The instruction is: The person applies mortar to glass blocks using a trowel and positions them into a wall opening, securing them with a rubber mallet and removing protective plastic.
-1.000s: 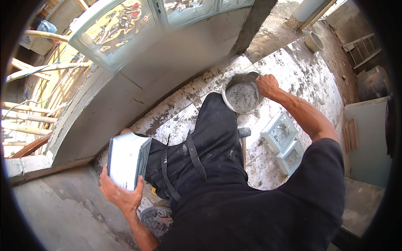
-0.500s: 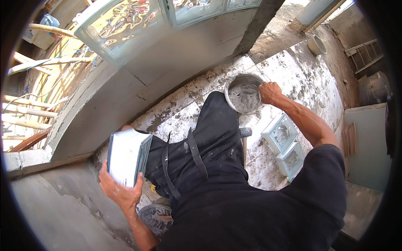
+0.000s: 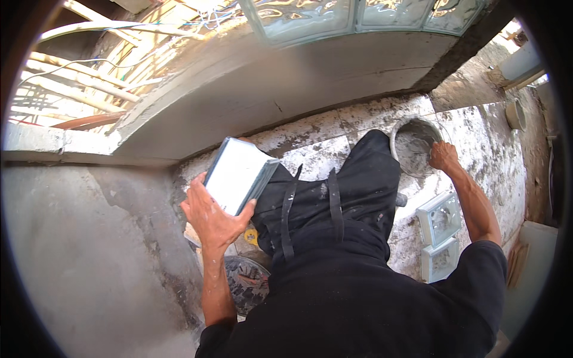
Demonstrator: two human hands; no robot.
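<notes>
My left hand (image 3: 218,218) grips a glass block (image 3: 239,173), thumb on one side and fingers on the other, its broad white edge facing up. It is held tilted above my left thigh. At the right, my right hand (image 3: 443,156) is closed in a fist at the near-right rim of a round bucket (image 3: 396,134). Wet grey mortar (image 3: 415,146) lies inside that bucket. Whatever the fist holds, a tool handle or the rim, is hidden by the fingers.
Two more glass blocks (image 3: 440,219) lie on the mortar-spattered floor below my right forearm. A second bucket (image 3: 245,280) stands by my left forearm, near a yellow tape measure (image 3: 251,237). Ahead, a low grey wall (image 3: 322,77) carries a row of set glass blocks (image 3: 394,18).
The view has swung left, so the whole scene sits further right in the picture. The left hand still holds the block, and the right fist stays at the bucket.
</notes>
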